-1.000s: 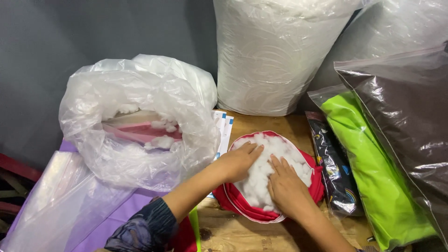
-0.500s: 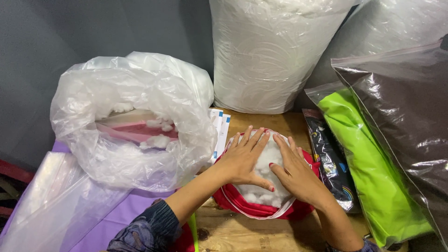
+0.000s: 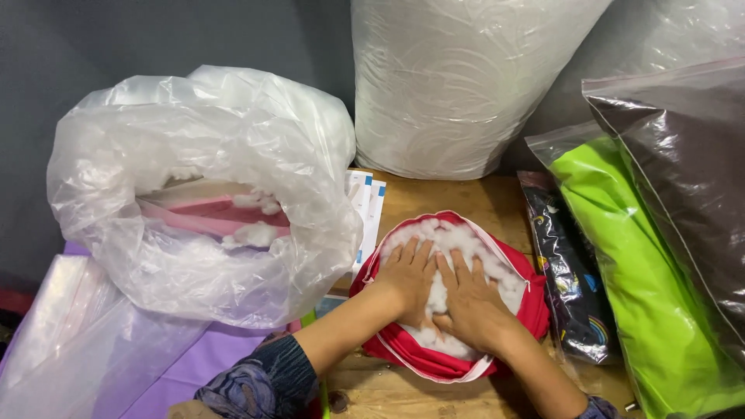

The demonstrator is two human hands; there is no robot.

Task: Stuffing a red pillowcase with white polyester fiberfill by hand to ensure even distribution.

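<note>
A red fabric cover (image 3: 528, 306) with a white zip edge lies open on the wooden table, filled with white fluffy stuffing (image 3: 466, 237). My left hand (image 3: 407, 279) and my right hand (image 3: 469, 299) lie flat side by side on the stuffing, fingers spread and pointing away from me, pressing down into it. Neither hand grips anything.
A big clear plastic bag (image 3: 194, 194) with stuffing and pink fabric inside stands to the left. A tall white sack (image 3: 458, 77) stands at the back. Bagged green fabric (image 3: 636, 271), dark fabric (image 3: 683, 171) and a black patterned piece (image 3: 570, 271) lie on the right. Purple bagged fabric (image 3: 178, 365) is at lower left.
Both hands have shifted from the far part of the stuffing toward the near middle of the cover and now lie closer together, flat on the filling.
</note>
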